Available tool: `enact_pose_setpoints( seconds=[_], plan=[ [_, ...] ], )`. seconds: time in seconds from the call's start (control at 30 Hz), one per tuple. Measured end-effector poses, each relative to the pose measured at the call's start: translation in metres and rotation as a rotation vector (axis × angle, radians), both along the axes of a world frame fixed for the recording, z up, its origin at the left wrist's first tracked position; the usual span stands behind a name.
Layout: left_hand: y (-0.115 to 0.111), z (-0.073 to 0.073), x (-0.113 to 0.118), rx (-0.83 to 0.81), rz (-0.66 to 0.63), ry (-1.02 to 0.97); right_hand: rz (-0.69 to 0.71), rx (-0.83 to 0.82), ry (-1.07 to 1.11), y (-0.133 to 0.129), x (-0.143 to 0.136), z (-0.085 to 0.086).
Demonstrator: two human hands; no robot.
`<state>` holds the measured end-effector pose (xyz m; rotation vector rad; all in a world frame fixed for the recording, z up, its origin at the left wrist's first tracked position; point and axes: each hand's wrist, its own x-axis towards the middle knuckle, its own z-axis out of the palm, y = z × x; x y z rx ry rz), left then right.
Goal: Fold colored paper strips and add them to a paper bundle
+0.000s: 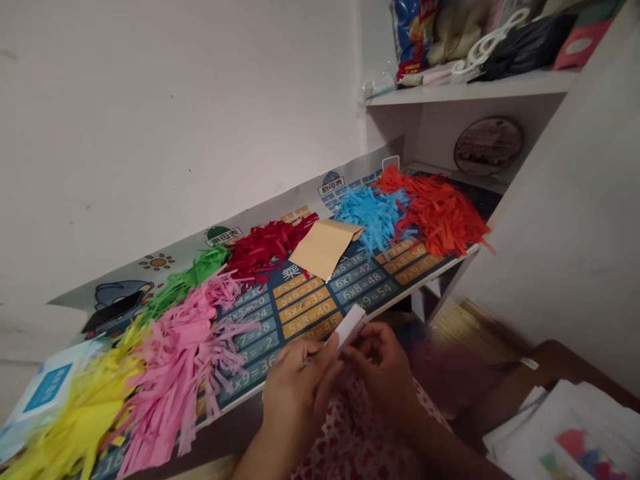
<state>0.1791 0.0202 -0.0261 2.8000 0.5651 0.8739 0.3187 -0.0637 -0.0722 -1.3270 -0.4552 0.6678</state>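
I have my left hand point(300, 377) pinching folded white paper point(351, 323) near the counter point(310, 311); my right hand point(377, 353) curls at its edge, grip unclear.

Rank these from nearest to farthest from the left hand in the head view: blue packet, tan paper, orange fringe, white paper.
1. White paper, touching the left hand
2. Tan paper, on the desk
3. Orange fringe, desk's right end
4. Blue packet, upper shelf
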Motion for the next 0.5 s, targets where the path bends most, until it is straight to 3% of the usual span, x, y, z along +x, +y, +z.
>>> enact_pose_setpoints(
  seconds=[0.1, 0.2, 0.27, 0.37, 0.43, 0.5],
  plan=[
    [0.012, 0.007, -0.006, -0.037, 0.009, -0.007, -0.110, -0.044, -0.258, 0.001, 0.022, -0.021],
    [0.020, 0.012, -0.014, -0.105, 0.012, 0.049, 0.137, -0.033, -0.350, 0.005, 0.033, -0.031],
    [0.023, 0.014, -0.019, -0.129, 0.084, 0.086, 0.339, -0.058, -0.354, 0.008, 0.028, -0.030],
    [0.029, 0.018, -0.033, -0.212, 0.224, 0.079, 0.473, -0.090, -0.350, 0.011, 0.010, -0.021],
    [0.032, 0.020, -0.052, -0.388, 0.300, -0.087, 0.514, -0.103, -0.331, 0.014, -0.002, -0.016],
    [0.029, 0.017, -0.077, -0.625, 0.330, -0.389, 0.535, -0.123, -0.296, 0.020, -0.014, -0.014]
  ],
)
